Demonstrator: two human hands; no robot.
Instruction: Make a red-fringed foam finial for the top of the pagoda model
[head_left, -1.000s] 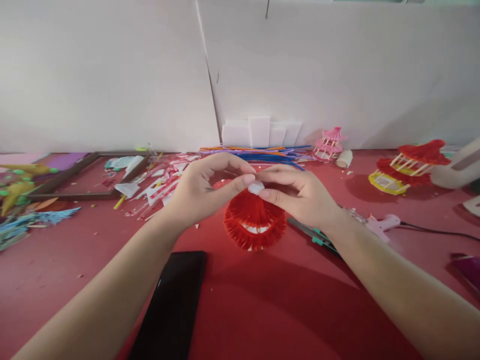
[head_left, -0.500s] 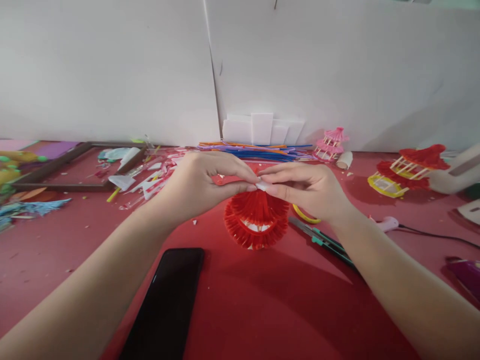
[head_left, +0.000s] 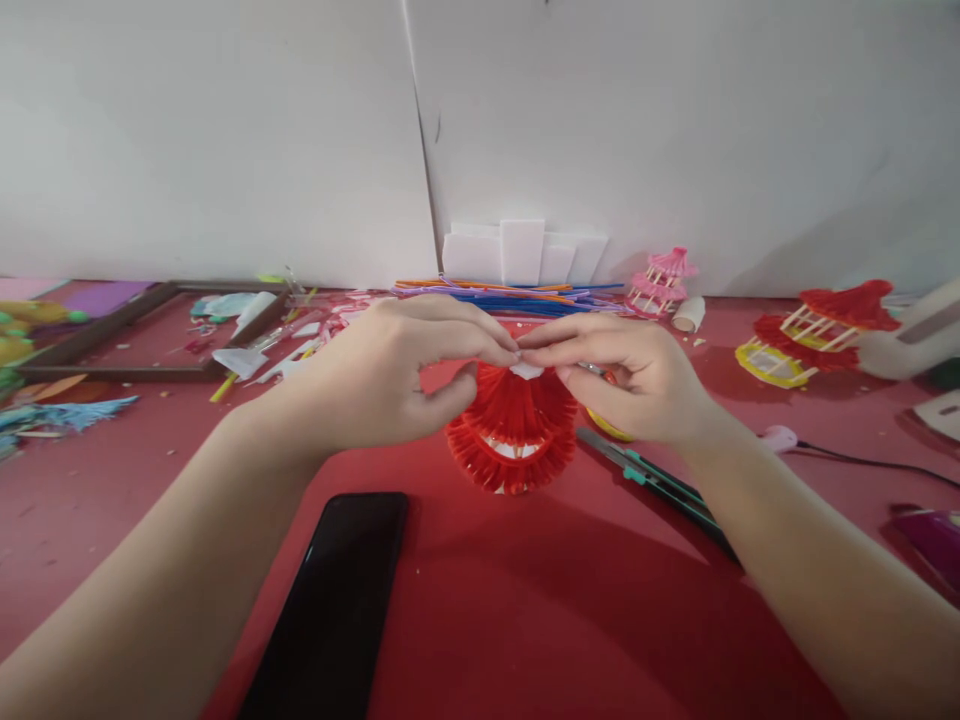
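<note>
Between my fingertips is a small white piece, possibly foam or paper, at the peak of a red pleated pagoda model. My left hand presses the piece from the left with its forefinger, its thumb bent back beneath. From the other side, my right hand bears on it with the forefinger, the thumb slightly lower and apart. The pagoda stands upright on the red table, its two fuzzy roof tiers showing. A green and black utility knife lies beside my right wrist.
A black phone lies in front of my left forearm. Pipe cleaners and white foam sheets are at the wall. Another red pagoda, a pink pagoda and a glue gun with its cable stand right; a brown frame lies left.
My left thumb has drawn back from the white piece and curled under. My right thumb has also come slightly away. The white piece now sits lower, against the pagoda's peak.
</note>
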